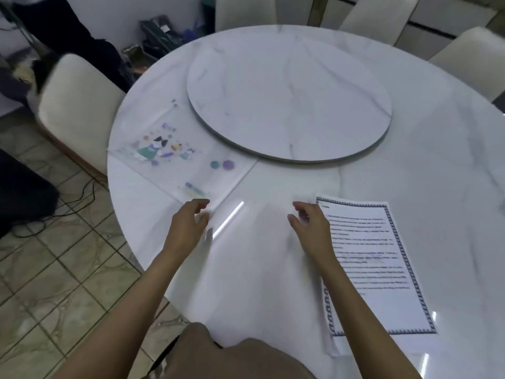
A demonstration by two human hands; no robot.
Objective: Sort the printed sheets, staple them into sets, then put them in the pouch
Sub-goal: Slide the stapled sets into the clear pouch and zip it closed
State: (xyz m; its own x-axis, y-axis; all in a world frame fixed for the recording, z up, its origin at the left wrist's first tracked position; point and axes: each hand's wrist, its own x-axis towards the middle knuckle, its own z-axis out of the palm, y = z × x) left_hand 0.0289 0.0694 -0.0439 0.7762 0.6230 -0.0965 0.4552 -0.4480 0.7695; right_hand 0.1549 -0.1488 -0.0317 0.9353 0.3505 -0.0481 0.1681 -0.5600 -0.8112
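**Layout, left to right**

- Floor (54,296): tiled, with a dark cable (82,198) lying across it beside the table.
- Chair (76,105): pale upholstery, standing at the left rim of the table.
- Table (273,283): round, with a white marble-pattern top.
- Pouch (175,149): transparent, printed with coloured cartoon figures. It lies flat on the left part of the table, and its far edge is just beside the turntable. Its near corner points toward the left hand.
- Left hand (185,228): over the table at the near corner of the pouch. The fingers are loosely curled, with a gap between thumb and fingers, and nothing is seen in the grasp. Motion blur hides whether the fingertips touch the pouch.
- Turntable (289,91): a round marble disc at the table centre.
- Right hand (311,231): over the table at the far left corner of the sheets. It is relaxed, with the fingers loosely curled and nothing held between them.
- Sheets (382,269): these lie flat on the right part of the table, well apart from the pouch. The top sheet carries lines of text inside a patterned border, and the text is too blurred to read. The edge of a lower sheet shows at the near end. The right forearm covers part of the left edge.
- More pale chairs (470,56) stand at the far right rim.
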